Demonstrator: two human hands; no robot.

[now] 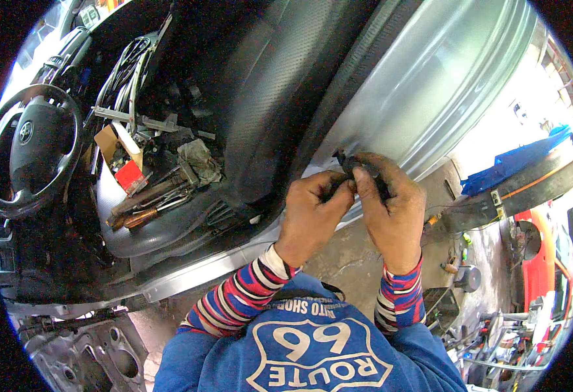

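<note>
A small dark piece (344,161), probably rubber or plastic, is pinched between both hands at the silver car body panel (417,78). My left hand (312,212) grips it from the left with thumb and index finger, the other fingers curled. My right hand (391,215) has its thumb on the same piece, fingers bent behind it; their tips are partly hidden. Along the panel’s inner edge runs a black seal strip (342,85), beside a dark textured seat (267,85).
At left are a steering wheel (57,183) and a seat carrying tools (142,215), a cardboard box (110,140) and metal strips. A removed door panel (84,353) lies lower left. A blue sheet (515,160), a red car (535,255) and piled parts (508,359) are at right.
</note>
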